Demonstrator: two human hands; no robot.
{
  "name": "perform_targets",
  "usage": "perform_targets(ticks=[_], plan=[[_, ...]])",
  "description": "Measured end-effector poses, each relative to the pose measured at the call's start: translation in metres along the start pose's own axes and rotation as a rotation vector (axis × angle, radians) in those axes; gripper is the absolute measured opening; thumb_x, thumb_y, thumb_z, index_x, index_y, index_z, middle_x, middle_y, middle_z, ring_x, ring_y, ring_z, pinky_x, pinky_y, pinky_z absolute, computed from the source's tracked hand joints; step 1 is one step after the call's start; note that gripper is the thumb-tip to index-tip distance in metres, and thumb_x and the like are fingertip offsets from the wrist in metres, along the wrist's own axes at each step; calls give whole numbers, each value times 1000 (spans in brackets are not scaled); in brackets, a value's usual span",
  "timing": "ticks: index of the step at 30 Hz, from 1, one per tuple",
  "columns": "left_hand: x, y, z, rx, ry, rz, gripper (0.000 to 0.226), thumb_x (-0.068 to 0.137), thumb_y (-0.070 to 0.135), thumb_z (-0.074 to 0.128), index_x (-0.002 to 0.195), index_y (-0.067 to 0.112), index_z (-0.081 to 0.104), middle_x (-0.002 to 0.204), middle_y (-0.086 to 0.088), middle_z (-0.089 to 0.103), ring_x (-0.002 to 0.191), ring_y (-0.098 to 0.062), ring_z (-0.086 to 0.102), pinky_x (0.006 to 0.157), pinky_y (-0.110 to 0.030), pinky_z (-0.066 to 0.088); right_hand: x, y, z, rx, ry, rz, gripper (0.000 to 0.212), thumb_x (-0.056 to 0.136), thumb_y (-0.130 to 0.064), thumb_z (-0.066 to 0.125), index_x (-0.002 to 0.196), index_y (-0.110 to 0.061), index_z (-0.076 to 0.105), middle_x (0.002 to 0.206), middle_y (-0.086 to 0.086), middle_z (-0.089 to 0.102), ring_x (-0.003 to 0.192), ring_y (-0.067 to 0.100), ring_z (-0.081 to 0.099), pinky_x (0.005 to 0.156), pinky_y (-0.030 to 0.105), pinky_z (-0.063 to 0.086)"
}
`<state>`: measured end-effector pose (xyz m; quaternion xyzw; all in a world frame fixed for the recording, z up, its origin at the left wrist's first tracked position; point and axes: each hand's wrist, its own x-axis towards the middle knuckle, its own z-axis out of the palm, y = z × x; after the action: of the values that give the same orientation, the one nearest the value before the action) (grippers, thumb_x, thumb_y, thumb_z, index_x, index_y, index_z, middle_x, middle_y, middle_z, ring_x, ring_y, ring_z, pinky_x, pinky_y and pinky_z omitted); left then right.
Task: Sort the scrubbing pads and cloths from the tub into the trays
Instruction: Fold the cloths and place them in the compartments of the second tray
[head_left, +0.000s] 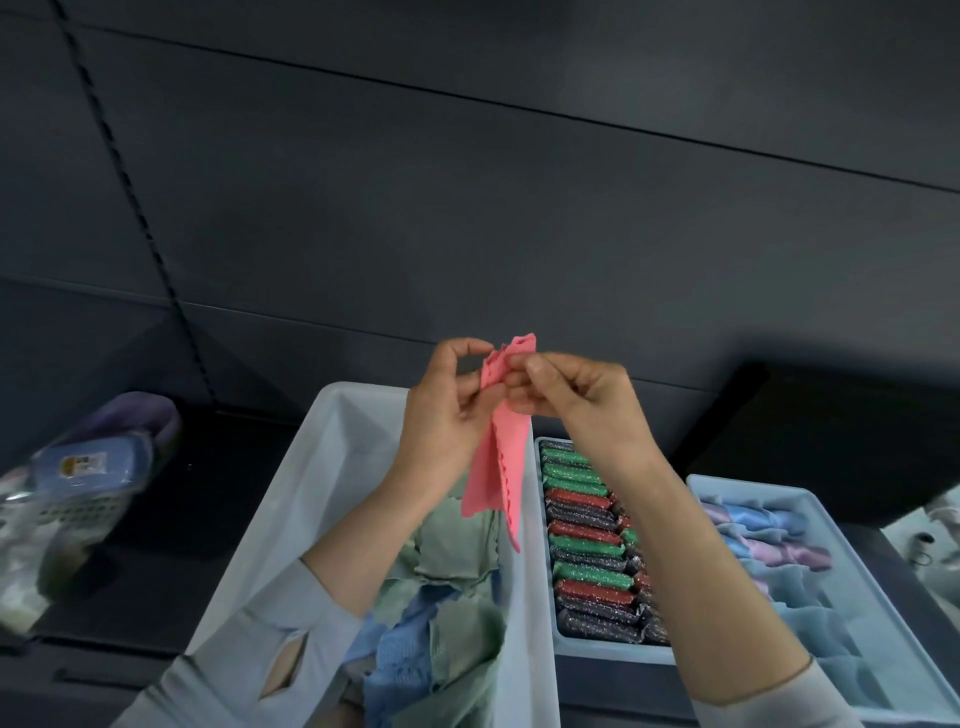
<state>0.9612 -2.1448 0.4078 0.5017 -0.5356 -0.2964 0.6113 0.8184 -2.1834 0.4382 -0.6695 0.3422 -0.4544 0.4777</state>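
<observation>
A pink cloth (500, 467) with a zigzag edge hangs above the pale tub (332, 447). My left hand (447, 410) and my right hand (576, 395) both pinch its top edge, close together, fingers curled. Green and blue cloths (457, 613) lie heaped in the tub below. To the right, a narrow tray (613, 652) holds rows of glittery green, red and dark scrubbing pads (587, 540). Further right, a blue tray (831, 525) holds folded blue and pink cloths (769, 545).
A basket with a blue packet and purple cloth (98, 457) stands at the far left on the dark table. A dark wall rises behind. A black box (831, 431) sits behind the right tray.
</observation>
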Motion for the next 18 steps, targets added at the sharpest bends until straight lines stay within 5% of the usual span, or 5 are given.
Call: perform_targets(ticks=[5,9,12,15,18], plan=[[6,3,-6,-226,40,-104,34,92,-3,57,108,26,50,90,-3,74,76,-11,68,73,-27,53,-3,14,-21,-109,59,-27,25,88,-14,69,113,-15,66,94,3,71,88,8,66,82,20,49],[12,11,-8,-467,51,-201,30,92,-5,55,107,21,53,79,3,69,74,-10,63,68,-27,54,-17,32,-17,-30,-310,188,33,88,-22,62,116,-5,64,112,7,71,103,17,66,97,33,51],[16,14,-10,-633,119,-361,14,95,4,54,107,11,55,79,2,67,70,-8,65,61,-22,56,-22,42,-10,30,-194,220,29,84,-21,68,100,3,70,98,17,73,87,23,64,88,44,51],[5,2,-12,-528,-97,-617,20,94,24,58,99,5,63,91,-9,71,77,-15,68,70,-25,59,-23,41,-8,59,-34,249,17,86,-12,69,95,2,72,89,13,73,79,23,62,79,40,51],[-12,-15,-10,-368,-278,-714,20,89,7,65,109,3,65,105,-16,70,92,-23,66,87,-30,56,-25,42,-10,-21,-11,254,12,89,-11,67,97,-6,73,91,10,75,78,20,68,77,39,55]])
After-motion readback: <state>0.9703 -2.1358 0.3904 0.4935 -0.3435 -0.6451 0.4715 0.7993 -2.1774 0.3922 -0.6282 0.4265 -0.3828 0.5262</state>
